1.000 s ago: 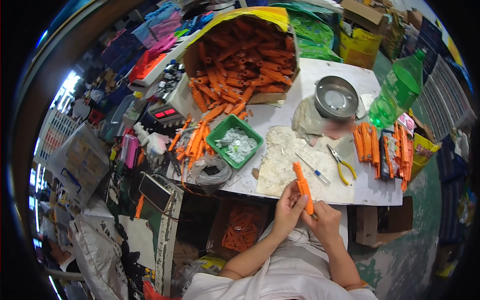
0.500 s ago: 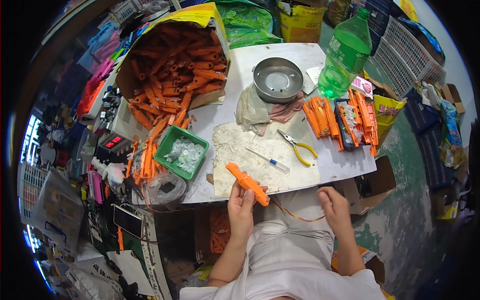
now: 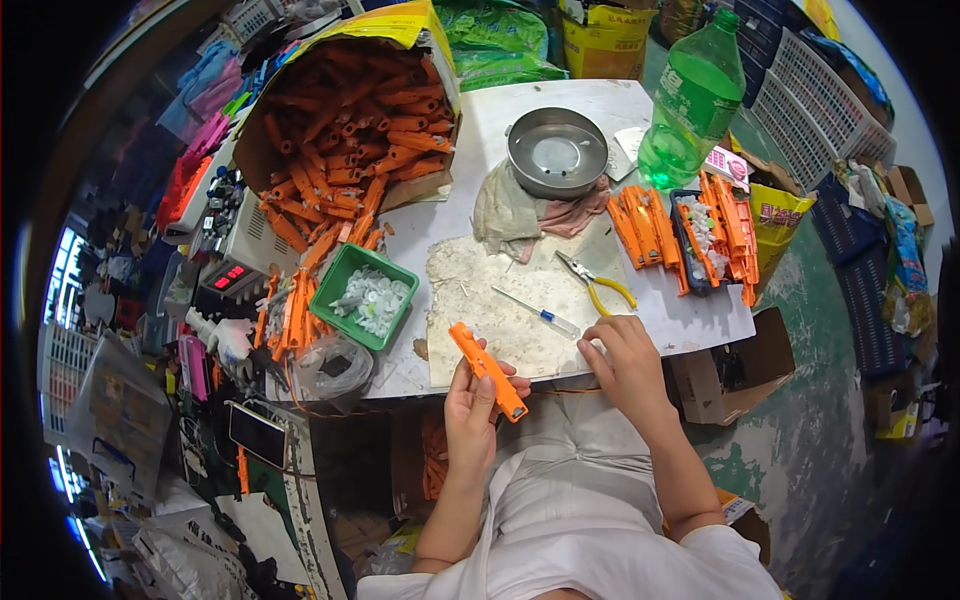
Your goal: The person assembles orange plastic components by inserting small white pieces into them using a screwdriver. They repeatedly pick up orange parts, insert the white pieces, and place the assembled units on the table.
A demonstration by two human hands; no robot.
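Observation:
My left hand [image 3: 473, 408] is closed round a long orange plastic casing [image 3: 487, 372], held tilted over the table's front edge. Dark bits show at the casing's near end. To its right, my right hand [image 3: 628, 365] hangs over the front edge with loosely bent fingers, and I see nothing in them. Its fingertips are close to the clear-and-blue handle of a screwdriver [image 3: 540, 313], apart from it. Yellow-handled pliers [image 3: 598, 284] lie open just beyond that hand. Both tools rest on a stained pale board [image 3: 465, 330].
A large box [image 3: 440, 50] spills orange casings at the left, beside a green tray [image 3: 345, 262] of small whitish parts. A metal bowl [image 3: 520, 172] sits on rags [image 3: 500, 222]. At the right stand more orange casings [image 3: 640, 228] and a green bottle [image 3: 697, 95].
My right hand has moved up and left, from over my lap to the table edge near the screwdriver. The thin wire loop beneath it no longer shows. My left hand keeps the casing, tilted slightly more.

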